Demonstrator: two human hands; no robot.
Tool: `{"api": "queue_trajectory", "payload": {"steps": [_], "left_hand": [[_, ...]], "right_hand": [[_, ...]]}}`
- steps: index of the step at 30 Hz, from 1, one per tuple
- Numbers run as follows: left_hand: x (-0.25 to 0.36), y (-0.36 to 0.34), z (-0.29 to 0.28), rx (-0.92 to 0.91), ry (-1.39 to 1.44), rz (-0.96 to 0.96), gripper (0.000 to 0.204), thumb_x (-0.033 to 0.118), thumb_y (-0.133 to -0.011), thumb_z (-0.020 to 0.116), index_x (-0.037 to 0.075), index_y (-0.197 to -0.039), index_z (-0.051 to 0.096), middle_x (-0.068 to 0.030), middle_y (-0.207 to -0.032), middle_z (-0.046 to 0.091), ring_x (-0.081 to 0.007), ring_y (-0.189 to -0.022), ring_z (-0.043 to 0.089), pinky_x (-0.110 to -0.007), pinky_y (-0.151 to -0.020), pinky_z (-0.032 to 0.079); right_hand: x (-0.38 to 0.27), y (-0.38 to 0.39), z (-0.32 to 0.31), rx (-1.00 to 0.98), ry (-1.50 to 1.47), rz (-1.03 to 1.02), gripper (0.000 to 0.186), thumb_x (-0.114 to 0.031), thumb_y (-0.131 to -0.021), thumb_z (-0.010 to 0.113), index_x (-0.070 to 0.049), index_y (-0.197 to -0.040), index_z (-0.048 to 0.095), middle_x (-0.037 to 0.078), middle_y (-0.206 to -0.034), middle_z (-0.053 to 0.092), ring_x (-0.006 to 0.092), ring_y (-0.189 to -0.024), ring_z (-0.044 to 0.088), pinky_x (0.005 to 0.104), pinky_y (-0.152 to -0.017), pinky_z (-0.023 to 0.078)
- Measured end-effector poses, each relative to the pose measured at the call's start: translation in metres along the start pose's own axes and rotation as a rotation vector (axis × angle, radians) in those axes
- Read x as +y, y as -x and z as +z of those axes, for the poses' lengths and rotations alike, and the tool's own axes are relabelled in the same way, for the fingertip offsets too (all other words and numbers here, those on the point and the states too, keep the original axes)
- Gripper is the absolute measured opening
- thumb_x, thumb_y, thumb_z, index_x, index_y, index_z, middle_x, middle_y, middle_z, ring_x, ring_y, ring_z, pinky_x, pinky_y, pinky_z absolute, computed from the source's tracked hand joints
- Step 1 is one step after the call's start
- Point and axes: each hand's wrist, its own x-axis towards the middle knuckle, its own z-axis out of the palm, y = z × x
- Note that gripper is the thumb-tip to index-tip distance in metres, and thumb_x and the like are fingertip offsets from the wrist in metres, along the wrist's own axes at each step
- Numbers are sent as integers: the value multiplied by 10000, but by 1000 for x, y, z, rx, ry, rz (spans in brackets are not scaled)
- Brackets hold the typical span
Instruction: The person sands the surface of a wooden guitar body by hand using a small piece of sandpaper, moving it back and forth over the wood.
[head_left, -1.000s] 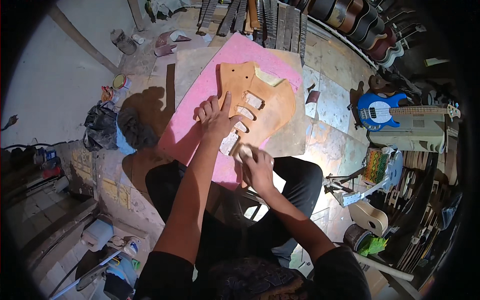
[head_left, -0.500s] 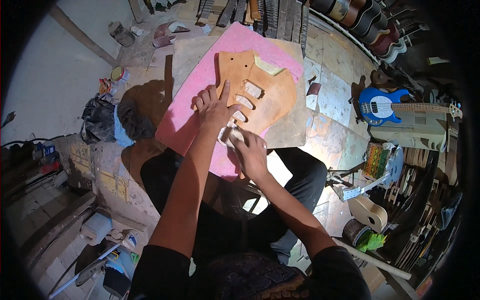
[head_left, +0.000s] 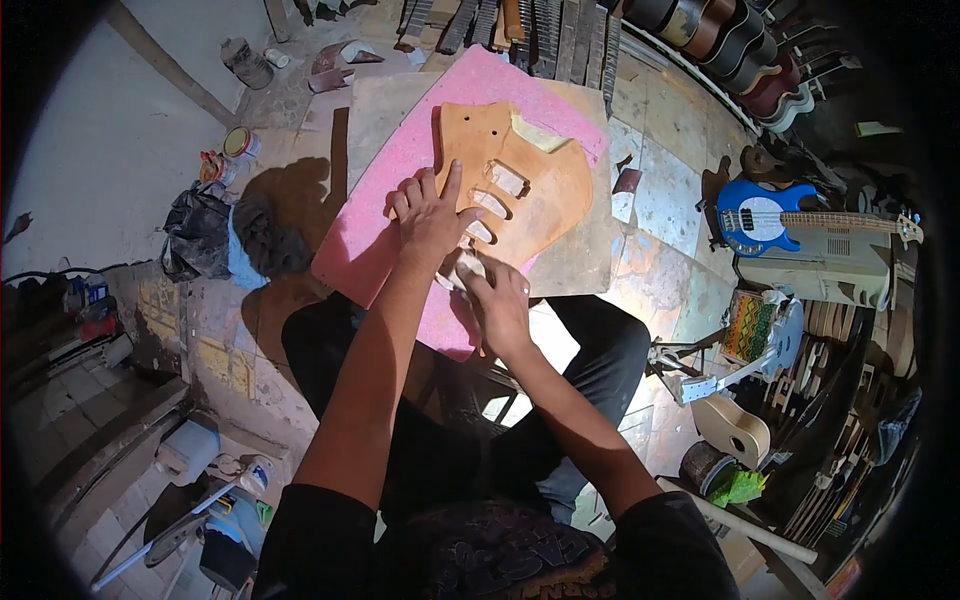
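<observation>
A tan wooden guitar body (head_left: pixel 548 215) with several cut-out cavities and two small holes lies on a pink sheet (head_left: pixel 362 250) over a pale board (head_left: pixel 570 275). My left hand (head_left: pixel 430 220) rests on the body's left part, fingers spread. Just to its lower right, my right hand (head_left: pixel 500 305) has curled fingers round a small pale pad (head_left: pixel 468 270), pressed at the lowest cavity, which it partly hides.
My legs (head_left: pixel 610 350) are under the board. A blue bass (head_left: pixel 750 215) lies at right, guitar bodies (head_left: pixel 730 50) line the upper right, wooden necks (head_left: pixel 555 45) lie beyond the board, and black bags (head_left: pixel 195 240), tins (head_left: pixel 240 145) and a plastic jug (head_left: pixel 190 450) are on the left.
My right hand with the pad has shifted up and left into the lowest cavity since a second ago. The body and board sit higher in the picture. My left hand keeps its place on the body.
</observation>
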Motion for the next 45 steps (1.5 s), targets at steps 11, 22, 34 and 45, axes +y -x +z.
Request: {"api": "queue_trajectory", "payload": {"steps": [11,22,34,45], "left_hand": [[-5,0,-1,32,-42,-16,943,712,-980,573,211,-1716,261,-246,-1579,369,-448,-1356,397,-643,-1089,278],[-5,0,2,55,-56,0,947,726,-981,556,211,-1718,258,-255,-1581,368,-449,-1358,395,-642,-1088,277],[-1,3,-6,16,-51,11,936,705,-986,569,203,-1715,263,-250,-1600,358,-459,-1370,393,-644,-1106,275],[-128,27,5,557,951,-201,297,197,-1088,565,2,-1291,663,-152,-1213,698,-252,-1127,672,-397,-968,523]], "right_hand": [[11,5,3,15,-35,48,510,-139,-847,765,-163,-1351,697,172,-1502,561,413,-1311,547,526,-1114,407],[26,63,3,-12,31,-47,494,-118,-873,767,-167,-1360,695,170,-1465,591,393,-1291,566,530,-1086,430],[24,91,3,-18,-23,5,495,-92,-860,793,-186,-1339,709,171,-1466,592,407,-1287,569,525,-1074,437],[91,32,-29,424,-1251,736,500,-211,-1011,745,-45,-1442,553,129,-1339,655,241,-1205,657,400,-1028,543]]}}
